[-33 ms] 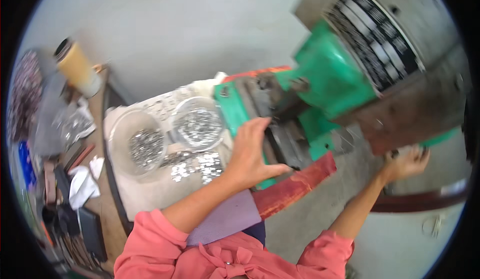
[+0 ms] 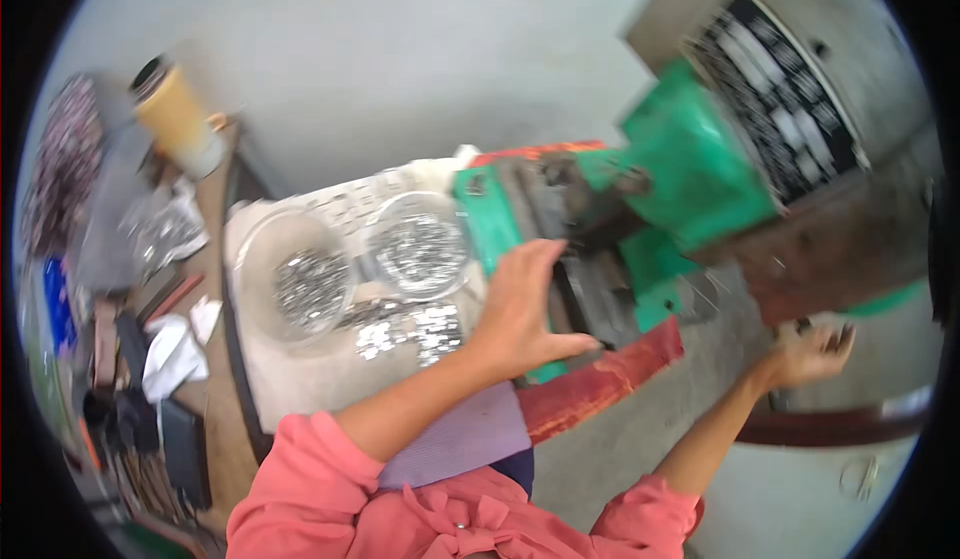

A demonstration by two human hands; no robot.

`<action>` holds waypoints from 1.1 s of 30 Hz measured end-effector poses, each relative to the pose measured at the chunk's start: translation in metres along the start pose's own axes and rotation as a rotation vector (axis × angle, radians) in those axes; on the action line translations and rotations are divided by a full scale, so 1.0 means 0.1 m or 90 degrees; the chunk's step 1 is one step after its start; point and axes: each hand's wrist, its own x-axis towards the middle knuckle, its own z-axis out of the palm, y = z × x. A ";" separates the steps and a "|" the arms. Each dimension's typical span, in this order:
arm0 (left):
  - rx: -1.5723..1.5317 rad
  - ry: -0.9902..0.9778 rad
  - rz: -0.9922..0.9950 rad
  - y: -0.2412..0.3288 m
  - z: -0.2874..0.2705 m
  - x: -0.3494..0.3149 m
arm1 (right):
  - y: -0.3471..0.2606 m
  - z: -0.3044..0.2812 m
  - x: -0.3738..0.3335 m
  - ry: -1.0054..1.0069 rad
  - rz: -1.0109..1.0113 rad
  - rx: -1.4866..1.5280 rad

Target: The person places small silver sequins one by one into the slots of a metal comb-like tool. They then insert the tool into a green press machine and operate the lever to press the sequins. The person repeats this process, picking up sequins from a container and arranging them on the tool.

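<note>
My left hand (image 2: pixel 525 309) is at the bed of a green bench press (image 2: pixel 690 149). Its thumb and fingers are spread around the bed's near-left corner, and I see nothing held between them. Beside the machine's lower right side, my right hand (image 2: pixel 808 356) has curled fingers, with a small dark knob-like part (image 2: pixel 803 326) at them; what it grips is partly hidden and blurred. Left of the press stand a clear tub (image 2: pixel 255 284) and a clear bowl (image 2: pixel 462 274), both containing small shiny metal pieces. More flat silvery pieces (image 2: pixel 410 334) lie loose in front of them.
A red, worn board (image 2: pixel 600 379) juts out under the press. On the left, a wooden table (image 2: pixel 225 459) carries a yellow roll (image 2: pixel 178 124), white paper (image 2: pixel 172 359), a black case (image 2: pixel 185 454) and plastic bags. A pale wall (image 2: pixel 400 69) rises behind.
The whole view has shifted slightly, so the press and containers sit further right. My right hand is a little lower and closer to the machine's side. My left hand keeps its spread pose.
</note>
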 end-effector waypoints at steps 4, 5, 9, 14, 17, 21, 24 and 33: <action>-0.031 -0.020 -0.019 -0.01 0.10 0.07 | -0.21 0.02 -0.77 -0.455 0.077 0.081; -0.025 -0.041 -0.053 0.04 0.04 0.07 | -0.35 0.06 -0.88 -0.641 0.131 0.089; -0.049 -0.054 -0.080 0.06 -0.01 0.08 | -0.52 0.29 -1.04 -0.810 0.135 0.094; -0.068 -0.052 -0.087 0.06 0.00 0.10 | -0.50 0.40 -0.85 -0.942 0.343 0.158; -0.069 -0.059 -0.093 0.05 0.03 0.11 | -0.49 0.41 -0.81 -0.965 0.381 0.176; -0.077 -0.069 -0.099 0.05 0.04 0.11 | -0.57 0.32 -0.95 -0.821 0.360 0.207; -0.082 -0.070 -0.099 0.04 0.02 0.10 | -0.67 0.11 -1.11 -0.682 0.298 0.206; -0.079 -0.068 -0.083 0.01 0.02 0.08 | -0.85 -0.34 -1.35 -0.786 -0.093 0.013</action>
